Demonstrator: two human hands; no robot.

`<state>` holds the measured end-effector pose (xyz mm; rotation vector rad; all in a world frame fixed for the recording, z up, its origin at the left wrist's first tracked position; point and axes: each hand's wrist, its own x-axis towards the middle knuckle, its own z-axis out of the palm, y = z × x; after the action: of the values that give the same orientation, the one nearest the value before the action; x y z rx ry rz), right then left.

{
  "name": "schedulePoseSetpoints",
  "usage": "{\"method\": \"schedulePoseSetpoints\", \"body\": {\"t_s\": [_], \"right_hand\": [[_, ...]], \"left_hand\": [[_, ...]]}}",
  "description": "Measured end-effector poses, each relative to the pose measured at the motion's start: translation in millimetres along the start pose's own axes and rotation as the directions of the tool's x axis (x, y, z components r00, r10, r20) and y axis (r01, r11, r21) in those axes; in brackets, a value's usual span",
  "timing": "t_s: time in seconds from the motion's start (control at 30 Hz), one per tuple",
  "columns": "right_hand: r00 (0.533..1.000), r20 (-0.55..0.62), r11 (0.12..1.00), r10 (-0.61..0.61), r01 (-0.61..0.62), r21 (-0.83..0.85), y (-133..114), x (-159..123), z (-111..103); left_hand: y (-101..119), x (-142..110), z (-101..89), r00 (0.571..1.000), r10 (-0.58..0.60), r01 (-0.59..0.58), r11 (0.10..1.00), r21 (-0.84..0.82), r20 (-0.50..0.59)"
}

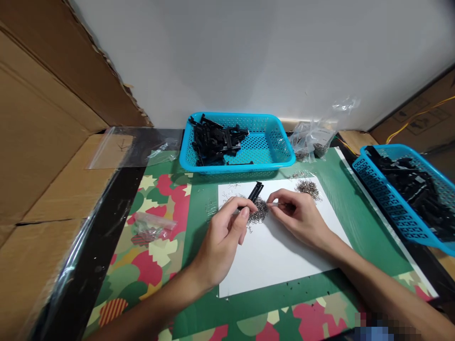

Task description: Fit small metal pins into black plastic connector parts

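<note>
My left hand (225,237) is closed on a slim black plastic part (256,191), whose far end sticks up past the fingers. Just behind and below it, a pile of small metal pins or screws (259,213) lies on a white sheet of paper (270,265). My right hand (298,215) is at the right edge of this pile, thumb and forefinger pinched together. What sits between those fingertips, if anything, is too small to make out. A second heap of small metal pieces (307,188) rests at the paper's far right corner.
A blue basket (238,169) partly filled with black plastic parts stands at the back. Another blue basket (398,222) of black parts is at the right. Clear plastic bags (313,139) lie beside the back basket. Cardboard (42,94) walls the left side.
</note>
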<state>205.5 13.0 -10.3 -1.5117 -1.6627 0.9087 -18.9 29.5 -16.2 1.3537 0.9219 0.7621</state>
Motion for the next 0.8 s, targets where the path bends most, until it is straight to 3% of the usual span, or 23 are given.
{"method": "schedulePoseSetpoints", "body": {"t_s": [0.13, 0.33, 0.57, 0.8], "right_hand": [[1.0, -0.016, 0.976, 0.02, -0.016, 0.217, -7, -4, -2], [0.987, 0.16, 0.892, 0.031, -0.099, 0.44, -13, -6, -3], [0.989, 0.144, 0.949, 0.019, -0.063, 0.309, -14, -10, 4], [0.995, 0.094, 0.972, -0.042, 0.019, 0.236, -15, -15, 6]], "left_hand": [[3, 0, 1.2, 0.999, 0.036, -0.036, 0.999, 0.025, -0.011], [5, 1, 1.6, 0.997, 0.07, -0.071, 0.997, 0.044, 0.028], [3, -1, 2.6, 0.987, 0.12, -0.135, 0.978, 0.16, 0.104], [4, -2, 2.2, 0.989, 0.103, -0.117, 0.983, 0.14, 0.106]]}}
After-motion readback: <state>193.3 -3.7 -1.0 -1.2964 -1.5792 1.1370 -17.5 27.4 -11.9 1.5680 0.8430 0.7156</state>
